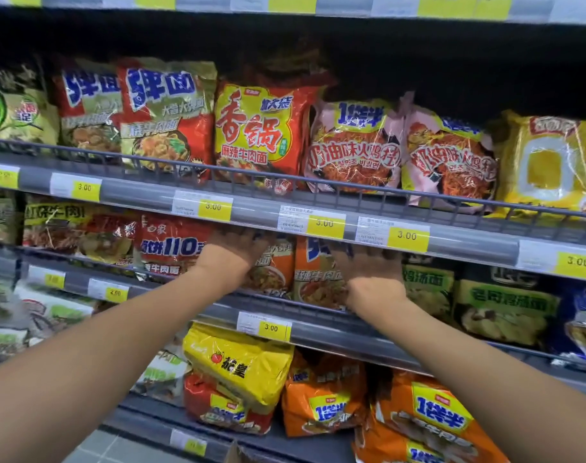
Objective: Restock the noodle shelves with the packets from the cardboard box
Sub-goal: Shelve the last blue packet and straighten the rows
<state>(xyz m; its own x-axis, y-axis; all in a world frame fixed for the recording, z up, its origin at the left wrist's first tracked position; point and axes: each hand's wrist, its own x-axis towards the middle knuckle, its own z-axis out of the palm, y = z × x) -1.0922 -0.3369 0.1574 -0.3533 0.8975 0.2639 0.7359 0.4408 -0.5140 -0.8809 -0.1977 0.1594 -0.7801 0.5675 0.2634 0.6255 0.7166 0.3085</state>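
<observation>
Both my arms reach into the middle shelf (pixel 318 325). My left hand (pixel 233 253) lies with fingers spread on the left side of an orange noodle packet (pixel 274 272). My right hand (pixel 368 274) rests, fingers apart, against the right side of a second orange packet (pixel 315 279) standing beside the first. The fingertips of both hands reach up under the grey price rail (pixel 258 215), which partly hides them. A brown cardboard corner (pixel 234 454) shows at the bottom edge.
The top shelf holds red, yellow and pink noodle packets (pixel 261 132) behind a wire guard. Red packets (pixel 171 248) stand left of my hands, green ones (pixel 498 309) to the right. The lower shelf holds a yellow pack (pixel 241 365) and orange packs (pixel 431 416).
</observation>
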